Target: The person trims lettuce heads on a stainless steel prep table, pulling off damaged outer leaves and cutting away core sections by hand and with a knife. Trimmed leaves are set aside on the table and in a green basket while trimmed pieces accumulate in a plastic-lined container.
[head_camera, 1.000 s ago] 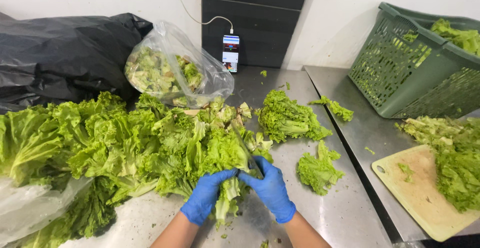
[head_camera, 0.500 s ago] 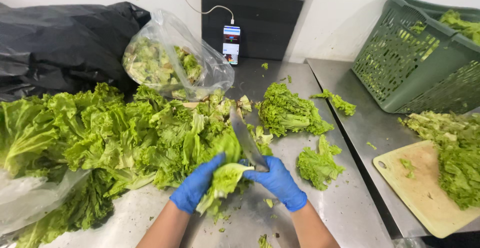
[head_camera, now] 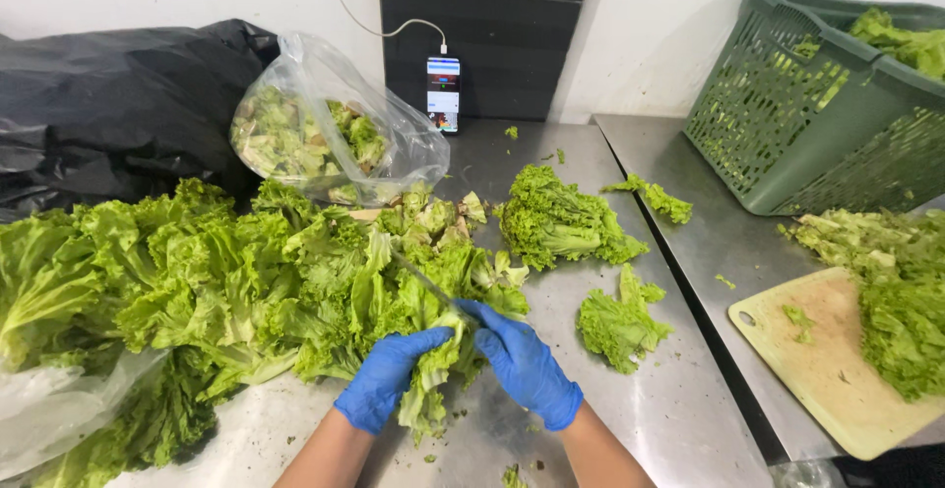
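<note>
Both my hands wear blue gloves. My left hand (head_camera: pixel 382 378) grips the base of a head of green lettuce (head_camera: pixel 433 370) lying on the steel table (head_camera: pixel 630 429). My right hand (head_camera: pixel 524 362) holds a knife (head_camera: pixel 423 279) whose blade points up and to the left, across the lettuce stem. A large heap of lettuce heads (head_camera: pixel 197 281) lies to the left of my hands. Two loose lettuce pieces, one larger (head_camera: pixel 561 220) and one smaller (head_camera: pixel 618 319), rest to the right.
A clear plastic bag of lettuce scraps (head_camera: pixel 315 139) and a black bag (head_camera: pixel 108 104) sit at the back. A phone on a cable (head_camera: pixel 443 92) leans on the wall. A green crate (head_camera: pixel 837 104) and a cutting board (head_camera: pixel 837 370) with lettuce stand at right.
The knife blade has tilted from pointing upward to lying across the lettuce toward the left. My left hand has shifted its grip lower on the lettuce base.
</note>
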